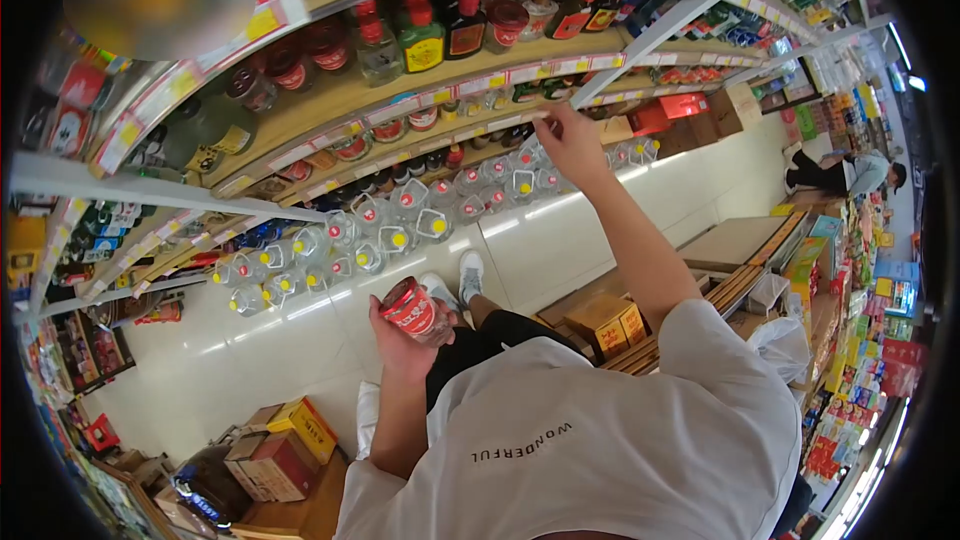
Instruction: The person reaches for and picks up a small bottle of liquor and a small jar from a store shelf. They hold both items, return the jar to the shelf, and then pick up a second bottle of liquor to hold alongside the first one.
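Note:
A small jar with a red label and dark red lid rests in my left hand, its fingers wrapped round the glass. Farther up and to the right, my right hand reaches to the price strip along a lower shelf edge. Its fingers are bent near the strip; whether they pinch anything is too small to tell. Above stand bottles with red caps and jars with red lids on a wooden shelf.
Large clear bottles with yellow and red caps stand on the floor under the shelves. Cardboard boxes lie behind my right arm, others at the lower left. A person is in the aisle at the far right.

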A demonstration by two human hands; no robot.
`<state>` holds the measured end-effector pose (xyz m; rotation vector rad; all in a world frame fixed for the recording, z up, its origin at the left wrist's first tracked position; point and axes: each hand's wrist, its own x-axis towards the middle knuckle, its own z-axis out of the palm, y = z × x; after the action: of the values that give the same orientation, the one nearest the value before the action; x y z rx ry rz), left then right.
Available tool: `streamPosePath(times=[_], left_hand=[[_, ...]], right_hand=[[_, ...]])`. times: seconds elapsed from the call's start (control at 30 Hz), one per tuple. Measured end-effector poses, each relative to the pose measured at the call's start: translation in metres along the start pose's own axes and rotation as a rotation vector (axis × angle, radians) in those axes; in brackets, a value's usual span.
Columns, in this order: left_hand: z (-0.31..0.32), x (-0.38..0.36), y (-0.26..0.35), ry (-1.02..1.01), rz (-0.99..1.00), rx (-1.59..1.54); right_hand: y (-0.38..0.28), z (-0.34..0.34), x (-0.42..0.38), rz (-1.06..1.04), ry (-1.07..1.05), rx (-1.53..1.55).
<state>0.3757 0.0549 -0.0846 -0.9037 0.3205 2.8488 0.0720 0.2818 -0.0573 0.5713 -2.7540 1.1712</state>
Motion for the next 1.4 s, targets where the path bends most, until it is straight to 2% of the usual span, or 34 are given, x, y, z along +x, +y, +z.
streamPosePath(times=[0.03, 0.17, 0.4, 0.63, 0.83, 0.97, 1.07, 1.2, 1.33, 1.37, 1.4], left_hand=[[-0.004, 0.003, 0.000, -0.107, 0.009, -0.010], [-0.020, 0.001, -0.004, -0.187, 0.011, -0.036], [-0.030, -0.048, -0.005, -0.172, 0.015, 0.050], [-0.049, -0.074, -0.031, -0.128, 0.052, 0.068], [-0.005, -0.054, -0.069, -0.064, 0.142, 0.100], [0.034, -0.031, -0.090, -0.104, 0.133, 0.165], [0.061, -0.018, -0.104, -0.101, 0.168, 0.189], [0.078, -0.003, -0.114, -0.139, 0.216, 0.295], [0.077, 0.008, -0.120, -0.252, 0.319, 0.422], [0.076, 0.008, -0.117, -0.354, 0.299, 0.417], [0.079, 0.005, -0.115, -0.343, 0.320, 0.464]], right_hand=[[-0.003, -0.001, -0.011, -0.009, -0.005, 0.020], [-0.021, -0.015, -0.059, 0.027, -0.026, 0.001], [-0.009, -0.015, -0.133, 0.010, -0.058, -0.058], [-0.015, -0.014, -0.146, 0.046, -0.092, 0.069], [0.019, -0.018, -0.156, 0.030, -0.135, 0.200], [0.044, -0.033, -0.155, 0.030, -0.102, 0.244], [0.068, -0.042, -0.160, 0.064, -0.161, 0.232], [0.094, -0.050, -0.178, 0.103, -0.219, 0.287], [0.109, -0.047, -0.200, 0.125, -0.299, 0.288], [0.111, -0.045, -0.206, 0.124, -0.324, 0.273], [0.107, -0.046, -0.211, 0.106, -0.341, 0.267]])
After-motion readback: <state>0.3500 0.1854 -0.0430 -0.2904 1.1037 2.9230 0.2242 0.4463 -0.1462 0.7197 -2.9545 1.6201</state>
